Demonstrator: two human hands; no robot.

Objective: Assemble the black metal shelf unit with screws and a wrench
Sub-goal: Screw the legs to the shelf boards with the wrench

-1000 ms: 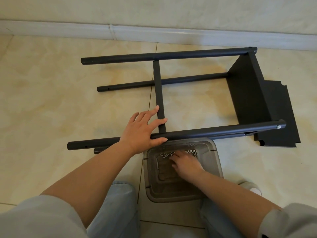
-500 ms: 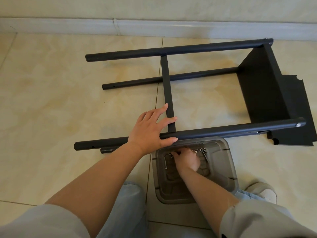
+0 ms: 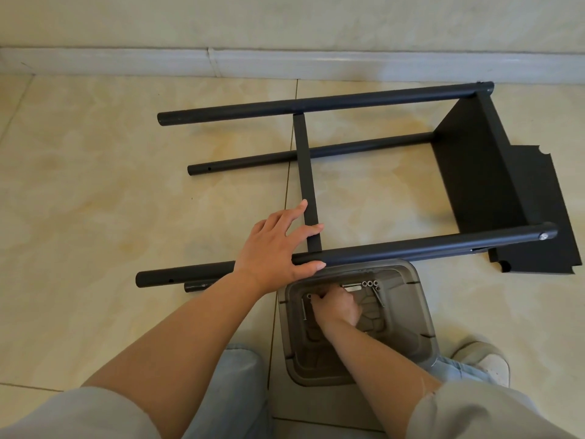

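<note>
Beige tile floor [image 3: 95, 185], white baseboard [image 3: 285, 63] beyond both hands. Black shelf frame [image 3: 395, 248] lay on its side; left hand [image 3: 275, 248] rested spread on its near tube, thumb hooked under. Right hand [image 3: 337, 307], just below the left, was curled inside the grey plastic bin [image 3: 421, 315] among screws [image 3: 370, 284]; couldn't tell what it pinched. Loose black panel [image 3: 547, 217] lay far right.

Matt black metal shelf frame [image 3: 364, 251] – translucent grey plastic bin [image 3: 414, 312] of shiny metal screws [image 3: 369, 284] – glossy beige floor tiles [image 3: 95, 201].
</note>
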